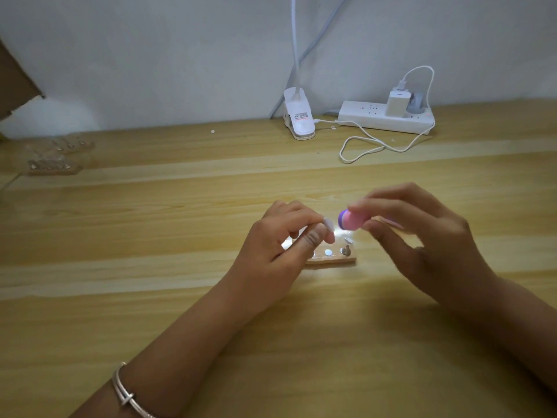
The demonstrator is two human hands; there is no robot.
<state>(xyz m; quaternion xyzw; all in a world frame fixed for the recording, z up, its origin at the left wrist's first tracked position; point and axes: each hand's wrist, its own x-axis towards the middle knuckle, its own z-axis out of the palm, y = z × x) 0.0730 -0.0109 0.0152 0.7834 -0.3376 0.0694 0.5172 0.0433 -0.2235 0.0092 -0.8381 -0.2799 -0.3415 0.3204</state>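
Note:
My right hand (422,236) pinches a small pink tool with a purple tip (346,220), pointed left. My left hand (280,236) pinches a pale fake nail (328,224) between thumb and fingers, just in front of the tool's tip. Below both hands lies a small wooden strip (331,260) with round metal studs (328,252) on it, brightly lit. The left part of the strip is hidden behind my left hand.
A wooden table (180,297) carries a white clip lamp (298,119), a white power strip (388,119) with a charger and a looped white cable (361,146) at the back. More strips with clear nails (54,164) lie far left. A cardboard edge (15,82) shows at top left.

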